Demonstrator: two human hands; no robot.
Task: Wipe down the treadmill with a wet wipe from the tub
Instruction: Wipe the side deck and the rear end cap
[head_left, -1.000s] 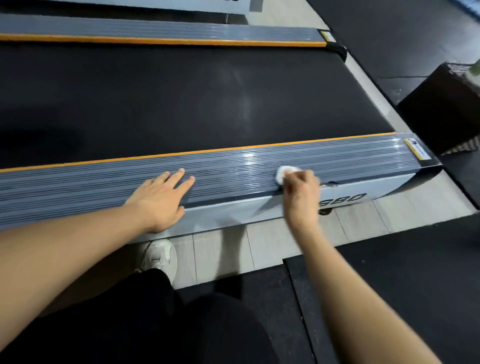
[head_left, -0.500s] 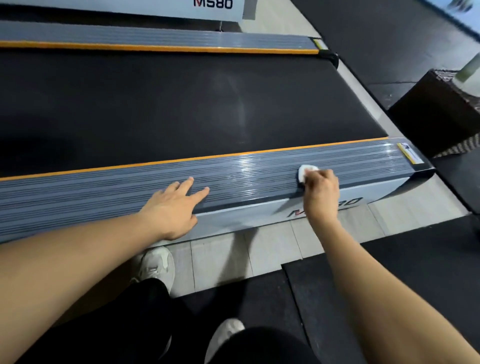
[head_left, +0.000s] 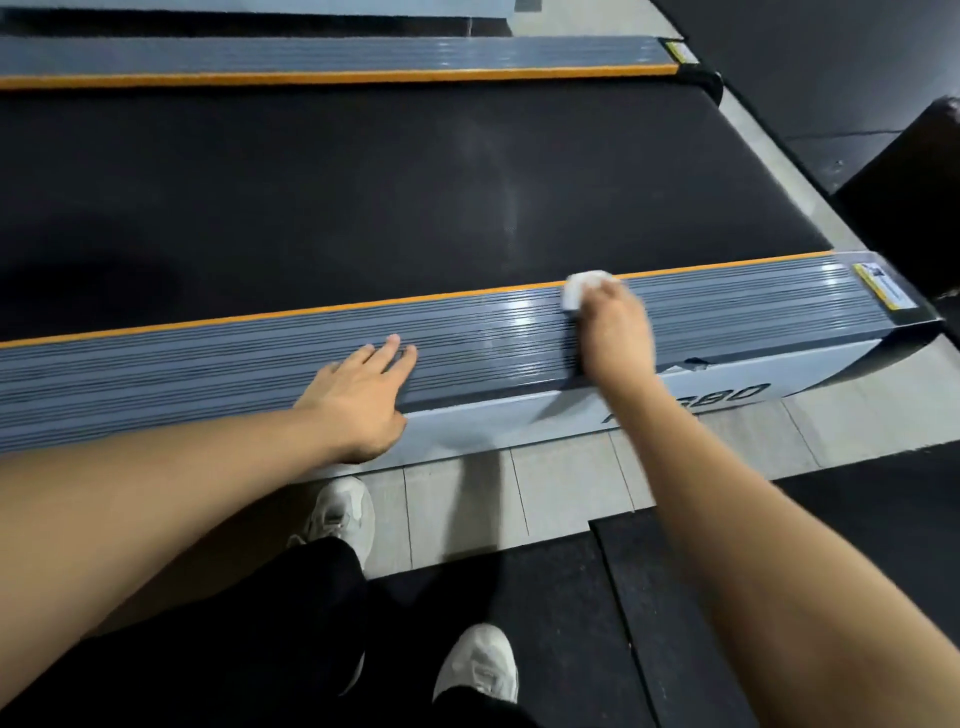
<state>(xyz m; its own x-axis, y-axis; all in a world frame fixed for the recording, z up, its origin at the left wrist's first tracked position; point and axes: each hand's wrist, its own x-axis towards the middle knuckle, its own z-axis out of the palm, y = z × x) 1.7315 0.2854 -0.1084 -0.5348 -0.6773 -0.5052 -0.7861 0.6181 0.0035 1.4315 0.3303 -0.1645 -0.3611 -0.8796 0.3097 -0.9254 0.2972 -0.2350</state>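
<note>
The treadmill's near side rail (head_left: 727, 306) is grey and ribbed, with an orange strip along its inner edge beside the black running belt (head_left: 363, 197). My right hand (head_left: 613, 327) holds a small bunched white wet wipe (head_left: 579, 288) against the rail's far edge, close to the orange strip. My left hand (head_left: 358, 400) lies flat on the same rail further left, fingers straight, palm at the rail's outer edge. The tub is not in view.
The far side rail (head_left: 363, 57) runs along the top. A dark woven box (head_left: 904, 192) stands at the right past the treadmill's end. Pale floor tiles (head_left: 467, 499) and black rubber mats (head_left: 857, 525) lie below, with my white shoes (head_left: 343, 514) near the rail.
My right hand has slid the wipe from the rail's outer edge across to its inner edge by the orange strip. My left hand has stayed flat on the rail.
</note>
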